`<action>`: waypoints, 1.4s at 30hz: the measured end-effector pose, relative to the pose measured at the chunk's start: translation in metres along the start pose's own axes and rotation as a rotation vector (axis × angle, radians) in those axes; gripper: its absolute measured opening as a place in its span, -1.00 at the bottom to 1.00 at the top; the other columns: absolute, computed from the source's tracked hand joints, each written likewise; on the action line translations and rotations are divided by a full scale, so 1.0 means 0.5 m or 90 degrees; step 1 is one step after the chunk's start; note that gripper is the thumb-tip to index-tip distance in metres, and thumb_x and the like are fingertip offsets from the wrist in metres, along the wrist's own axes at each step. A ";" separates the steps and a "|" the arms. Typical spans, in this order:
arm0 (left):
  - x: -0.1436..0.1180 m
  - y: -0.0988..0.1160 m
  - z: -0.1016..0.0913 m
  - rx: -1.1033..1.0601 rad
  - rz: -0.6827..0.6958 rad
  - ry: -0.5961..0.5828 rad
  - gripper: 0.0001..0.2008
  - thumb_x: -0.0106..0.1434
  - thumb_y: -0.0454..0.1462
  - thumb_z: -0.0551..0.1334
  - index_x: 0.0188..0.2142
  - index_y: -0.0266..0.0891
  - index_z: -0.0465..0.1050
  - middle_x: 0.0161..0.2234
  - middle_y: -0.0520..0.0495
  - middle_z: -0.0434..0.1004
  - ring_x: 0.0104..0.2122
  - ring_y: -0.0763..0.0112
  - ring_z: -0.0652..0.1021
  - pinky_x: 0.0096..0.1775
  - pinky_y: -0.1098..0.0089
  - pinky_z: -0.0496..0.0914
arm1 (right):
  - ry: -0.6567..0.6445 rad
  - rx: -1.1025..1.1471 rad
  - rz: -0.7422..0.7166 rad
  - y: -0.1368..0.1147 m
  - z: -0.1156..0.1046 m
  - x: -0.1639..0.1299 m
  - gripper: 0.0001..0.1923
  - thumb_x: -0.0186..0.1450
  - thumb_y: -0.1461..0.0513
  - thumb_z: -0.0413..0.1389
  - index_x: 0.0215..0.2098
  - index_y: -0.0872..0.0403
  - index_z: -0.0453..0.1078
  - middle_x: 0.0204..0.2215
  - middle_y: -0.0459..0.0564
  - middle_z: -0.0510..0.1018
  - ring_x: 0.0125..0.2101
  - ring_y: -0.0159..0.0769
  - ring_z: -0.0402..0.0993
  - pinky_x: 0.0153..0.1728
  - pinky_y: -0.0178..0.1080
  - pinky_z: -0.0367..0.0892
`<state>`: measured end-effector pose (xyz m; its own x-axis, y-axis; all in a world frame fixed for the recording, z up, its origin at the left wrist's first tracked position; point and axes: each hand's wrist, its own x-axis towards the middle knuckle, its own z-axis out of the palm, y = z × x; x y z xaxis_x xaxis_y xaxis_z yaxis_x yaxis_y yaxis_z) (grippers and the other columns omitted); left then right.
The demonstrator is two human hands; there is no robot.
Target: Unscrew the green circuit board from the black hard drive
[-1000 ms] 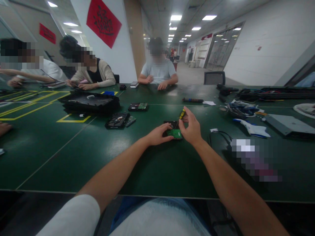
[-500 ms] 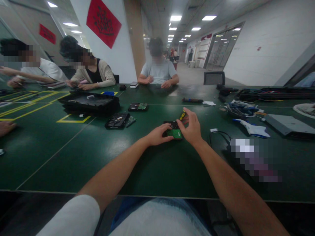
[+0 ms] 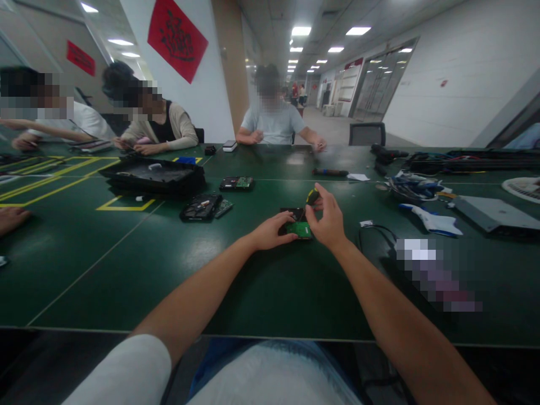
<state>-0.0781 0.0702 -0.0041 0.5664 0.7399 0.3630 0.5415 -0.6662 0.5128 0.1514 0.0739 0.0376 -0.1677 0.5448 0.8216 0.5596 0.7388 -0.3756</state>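
Note:
A hard drive point(image 3: 300, 230) with a green circuit board and a black part lies on the green table in front of me. My left hand point(image 3: 272, 231) grips its left side, thumb along the near edge and fingers across the far part. Above the drive's right side, my right hand point(image 3: 331, 218) holds a yellow and black screwdriver point(image 3: 313, 196) by its handle between thumb and fingers. The handle leans, and its tip is hard to make out beside my thumb.
To the left lie another hard drive point(image 3: 201, 207), a drive with a green board point(image 3: 237, 183) and a black tray point(image 3: 156, 175). On the right are a cable bundle point(image 3: 411, 185), a glove point(image 3: 434, 219) and a grey metal box point(image 3: 495, 214). Co-workers sit across the table.
The screwdriver's handle has turned and tilted in my right hand, whose fingers have shifted slightly. My left hand stays on the hard drive. Across the table, a co-worker's hand has moved right.

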 end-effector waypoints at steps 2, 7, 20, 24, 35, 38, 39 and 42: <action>0.000 0.000 0.000 0.003 0.001 -0.001 -0.37 0.29 0.09 0.32 0.23 -0.17 0.38 0.37 -0.28 0.28 0.36 0.00 0.33 0.35 0.00 0.25 | -0.001 0.002 0.000 -0.001 0.000 0.000 -0.33 0.39 0.21 0.09 0.43 -0.09 0.06 0.09 0.15 0.45 -0.19 -0.16 0.54 -0.13 0.01 0.62; 0.001 0.001 -0.001 0.011 0.002 -0.005 -0.38 0.30 0.09 0.31 0.23 -0.16 0.38 0.36 -0.26 0.29 0.37 0.00 0.32 0.34 0.00 0.26 | 0.009 -0.027 0.011 -0.009 -0.004 0.003 -0.37 0.38 0.16 0.15 0.38 -0.07 0.14 0.03 0.14 0.44 -0.26 -0.18 0.51 -0.17 0.05 0.62; 0.000 0.000 0.001 0.000 0.004 0.002 -0.37 0.28 0.09 0.33 0.22 -0.17 0.39 0.36 -0.28 0.30 0.36 0.01 0.33 0.35 0.00 0.25 | -0.009 0.009 0.007 -0.009 -0.003 0.003 -0.31 0.39 0.19 0.12 0.44 -0.14 0.06 0.05 0.11 0.40 -0.20 -0.19 0.51 -0.15 -0.01 0.62; 0.001 0.001 0.000 0.003 0.000 0.001 -0.37 0.29 0.09 0.32 0.22 -0.17 0.39 0.36 -0.28 0.29 0.36 0.01 0.33 0.35 0.00 0.25 | -0.020 0.022 0.002 -0.010 -0.003 0.002 -0.30 0.41 0.23 0.07 0.46 -0.15 0.01 0.09 0.12 0.40 -0.14 -0.16 0.52 -0.08 0.01 0.61; 0.002 0.003 -0.002 0.002 -0.003 -0.004 -0.37 0.29 0.08 0.32 0.23 -0.16 0.38 0.36 -0.26 0.29 0.36 0.02 0.33 0.35 -0.01 0.25 | -0.039 0.024 0.001 -0.014 -0.002 0.001 -0.30 0.39 0.22 0.10 0.45 -0.13 0.03 0.15 0.15 0.40 -0.07 -0.09 0.53 -0.06 0.08 0.62; 0.002 0.005 -0.003 0.000 -0.003 -0.004 -0.38 0.28 0.07 0.33 0.23 -0.14 0.38 0.36 -0.25 0.29 0.37 0.00 0.32 0.35 -0.04 0.25 | -0.042 0.011 0.009 -0.013 -0.001 0.001 -0.30 0.39 0.21 0.10 0.44 -0.15 0.04 0.13 0.14 0.41 -0.11 -0.09 0.54 -0.07 0.12 0.61; 0.002 0.006 -0.003 -0.002 0.000 -0.003 -0.38 0.28 0.06 0.34 0.22 -0.14 0.38 0.36 -0.24 0.29 0.37 0.00 0.32 0.35 -0.04 0.25 | -0.041 0.007 0.011 -0.013 -0.002 0.002 -0.31 0.39 0.20 0.11 0.44 -0.16 0.05 0.11 0.13 0.41 -0.14 -0.10 0.53 -0.08 0.11 0.61; 0.003 0.006 -0.003 -0.004 0.005 -0.001 -0.39 0.27 0.05 0.35 0.22 -0.14 0.39 0.36 -0.24 0.30 0.37 0.02 0.31 0.36 -0.01 0.24 | -0.045 0.009 0.010 -0.016 -0.005 0.004 -0.33 0.39 0.19 0.12 0.42 -0.15 0.08 0.07 0.12 0.42 -0.18 -0.13 0.52 -0.13 0.08 0.62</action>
<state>-0.0766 0.0693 -0.0008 0.5717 0.7341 0.3663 0.5330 -0.6717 0.5145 0.1486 0.0680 0.0434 -0.2163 0.5828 0.7833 0.5515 0.7350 -0.3946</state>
